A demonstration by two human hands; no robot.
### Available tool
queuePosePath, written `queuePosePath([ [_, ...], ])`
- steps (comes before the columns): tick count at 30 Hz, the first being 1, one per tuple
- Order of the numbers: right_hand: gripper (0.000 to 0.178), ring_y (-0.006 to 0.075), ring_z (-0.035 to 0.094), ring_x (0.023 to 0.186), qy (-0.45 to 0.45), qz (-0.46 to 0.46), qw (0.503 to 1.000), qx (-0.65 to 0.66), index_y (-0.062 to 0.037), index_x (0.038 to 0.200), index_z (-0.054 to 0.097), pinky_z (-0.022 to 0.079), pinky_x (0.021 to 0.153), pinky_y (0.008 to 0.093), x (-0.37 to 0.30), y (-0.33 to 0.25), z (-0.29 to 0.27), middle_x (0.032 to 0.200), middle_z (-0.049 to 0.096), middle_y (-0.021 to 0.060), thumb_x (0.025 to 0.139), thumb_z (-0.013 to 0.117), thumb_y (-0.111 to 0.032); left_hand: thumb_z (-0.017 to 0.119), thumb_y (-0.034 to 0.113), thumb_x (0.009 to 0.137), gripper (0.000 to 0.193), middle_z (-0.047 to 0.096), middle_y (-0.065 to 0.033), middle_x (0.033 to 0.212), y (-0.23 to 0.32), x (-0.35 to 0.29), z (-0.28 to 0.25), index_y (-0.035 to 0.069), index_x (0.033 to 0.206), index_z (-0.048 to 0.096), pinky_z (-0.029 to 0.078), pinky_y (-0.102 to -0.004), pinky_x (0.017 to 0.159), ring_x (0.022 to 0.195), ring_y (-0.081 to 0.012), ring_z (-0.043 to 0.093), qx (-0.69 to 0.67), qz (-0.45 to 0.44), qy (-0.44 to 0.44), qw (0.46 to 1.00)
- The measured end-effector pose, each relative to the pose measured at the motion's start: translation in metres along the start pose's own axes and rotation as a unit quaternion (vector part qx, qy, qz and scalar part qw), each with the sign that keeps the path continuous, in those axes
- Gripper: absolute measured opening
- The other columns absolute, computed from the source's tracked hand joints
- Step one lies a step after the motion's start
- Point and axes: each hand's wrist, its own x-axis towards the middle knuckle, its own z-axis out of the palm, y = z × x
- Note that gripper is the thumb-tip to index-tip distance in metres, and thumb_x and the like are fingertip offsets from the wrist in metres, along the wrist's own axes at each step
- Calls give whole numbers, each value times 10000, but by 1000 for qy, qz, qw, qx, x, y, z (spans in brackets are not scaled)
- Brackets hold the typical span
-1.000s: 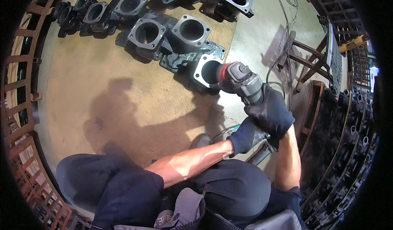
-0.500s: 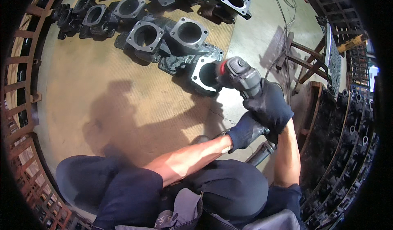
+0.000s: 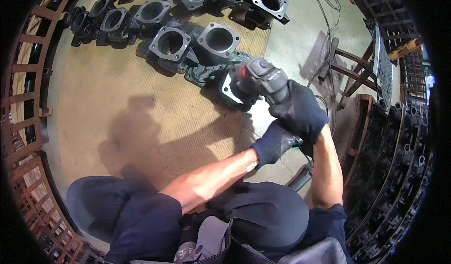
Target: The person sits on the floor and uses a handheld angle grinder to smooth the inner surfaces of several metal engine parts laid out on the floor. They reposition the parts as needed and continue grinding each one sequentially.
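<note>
Grinder (image 3: 265, 77) farther left, right hand's (image 3: 301, 111) fingers tight round it, left hand's (image 3: 274, 143) unclear, pale lettering (image 3: 188, 253) below

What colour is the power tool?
The power tool looks grey with a red front part, best seen in the head view.

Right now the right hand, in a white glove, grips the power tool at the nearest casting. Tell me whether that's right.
Not quite: the glove is dark, not white, as the head view shows. The right hand does grip the power tool at the nearest casting.
</note>
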Motion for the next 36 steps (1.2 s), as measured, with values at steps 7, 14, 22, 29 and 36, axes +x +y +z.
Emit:
queuePosePath([
  [7, 466, 360, 660, 768, 4, 37, 998, 53, 59, 942, 604, 508, 713, 383, -36, 34, 10, 785, 650, 238, 617, 681, -267, 705, 69, 767, 392, 627, -106, 1097, -25, -15, 41, -13, 1123, 563, 454, -326, 909, 1015, -174, 567, -183, 8, -12, 983],
  [14, 483, 351, 658, 780, -7, 10, 1000, 18, 63, 951, 604, 506, 724, 370, 2, -7, 7, 796, 646, 249, 616, 668, -280, 675, 59, 802, 284, 657, -109, 1060, -3, -10, -12, -27, 1065, 612, 471, -320, 901, 990, -165, 592, -17, 1, 8, 1000],
  [22, 433, 330, 658, 717, 18, -10, 994, 111, 43, 910, 608, 511, 683, 376, -36, 29, 21, 751, 648, 203, 629, 679, -279, 702, 100, 760, 434, 615, -124, 1119, -24, -24, 26, 0, 1155, 552, 426, -316, 947, 1055, -177, 554, 12, 16, -35, 999],
  [29, 447, 382, 661, 820, -22, 58, 991, 121, 48, 1016, 580, 514, 729, 388, -82, 12, 40, 824, 651, 257, 673, 669, -225, 720, 26, 765, 428, 618, -73, 1098, -72, -65, 32, 24, 1161, 558, 453, -316, 895, 1031, -144, 558, -124, -25, -30, 992],
  [36, 492, 319, 668, 761, 32, 41, 991, 120, 54, 949, 599, 515, 700, 372, -58, 32, 33, 798, 660, 210, 618, 697, -296, 722, 93, 762, 462, 626, -122, 1133, -48, -35, 21, -15, 1176, 548, 463, -335, 935, 1072, -183, 572, 27, 17, -78, 996],
])
